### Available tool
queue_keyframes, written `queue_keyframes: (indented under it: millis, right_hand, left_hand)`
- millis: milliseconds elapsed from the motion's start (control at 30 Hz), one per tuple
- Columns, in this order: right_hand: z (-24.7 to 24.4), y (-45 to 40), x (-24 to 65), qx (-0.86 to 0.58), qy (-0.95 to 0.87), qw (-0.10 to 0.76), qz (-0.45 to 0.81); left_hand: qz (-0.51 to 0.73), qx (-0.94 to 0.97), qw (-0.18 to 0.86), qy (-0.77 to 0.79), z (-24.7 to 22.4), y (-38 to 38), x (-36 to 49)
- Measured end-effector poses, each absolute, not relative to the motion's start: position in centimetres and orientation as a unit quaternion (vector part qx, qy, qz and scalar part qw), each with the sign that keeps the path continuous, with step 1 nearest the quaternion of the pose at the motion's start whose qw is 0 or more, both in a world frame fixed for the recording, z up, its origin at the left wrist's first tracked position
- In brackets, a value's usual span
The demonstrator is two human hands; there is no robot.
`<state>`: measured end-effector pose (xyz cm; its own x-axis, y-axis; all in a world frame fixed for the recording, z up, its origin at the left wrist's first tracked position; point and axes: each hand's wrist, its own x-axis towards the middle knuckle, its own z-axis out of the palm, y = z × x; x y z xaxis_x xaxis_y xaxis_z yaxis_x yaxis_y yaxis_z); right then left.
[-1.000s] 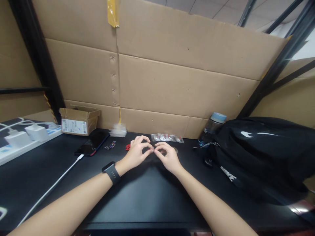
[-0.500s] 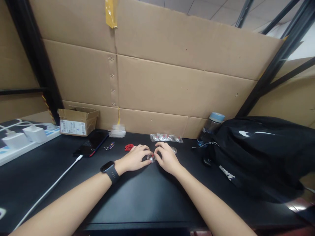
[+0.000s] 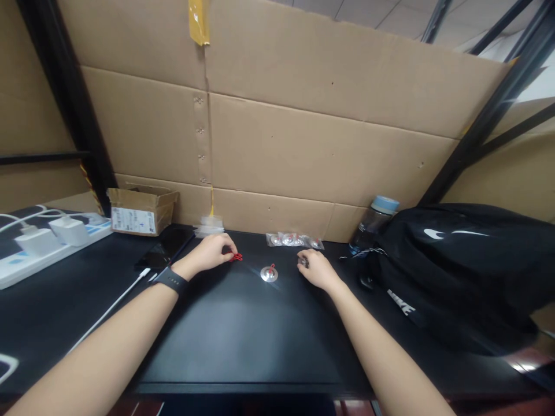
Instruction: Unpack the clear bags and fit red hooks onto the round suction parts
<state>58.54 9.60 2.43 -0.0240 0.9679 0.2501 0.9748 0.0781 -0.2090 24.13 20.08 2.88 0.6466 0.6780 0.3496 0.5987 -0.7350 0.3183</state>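
Observation:
My left hand (image 3: 211,252), with a dark watch (image 3: 171,280) on its wrist, is closed at a small bundle of red cord (image 3: 236,257), which shows past the thumb and fingertips. My right hand (image 3: 318,269) has its fingers curled over a small round shiny thing (image 3: 304,262), mostly covered, so its kind does not show. Between the hands a silvery metal disc (image 3: 269,275) lies flat on the black table, a red cord loop (image 3: 272,267) at its middle. Behind it, clear packets (image 3: 295,240) hold several similar silvery pieces with red bits.
A cardboard box (image 3: 143,214), a phone (image 3: 161,251) and a white power strip (image 3: 56,251) are on the left. Clear plastic bags (image 3: 209,225) lie by the cardboard wall (image 3: 277,156). A bottle (image 3: 370,225) and a black bag (image 3: 455,277) stand on the right.
My hands have moved apart from the metal disc, leaving it on the table. The left has gone to the red cord, the right to the round shiny thing.

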Motion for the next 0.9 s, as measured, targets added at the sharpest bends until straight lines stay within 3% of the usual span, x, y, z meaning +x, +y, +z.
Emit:
queue_keyframes:
  millis: [700, 900]
  right_hand:
    - [2.0, 10.1, 59.7, -0.684, -0.678, 0.269, 0.012]
    - [2.7, 9.8, 58.9, -0.666, -0.665, 0.34, -0.004]
  left_hand:
    - [0.227, 0.892, -0.029, 0.39, 1.8, 18.9, 25.6]
    - [0.257, 0.883, -0.025, 0.391, 2.4, 18.6, 25.9]
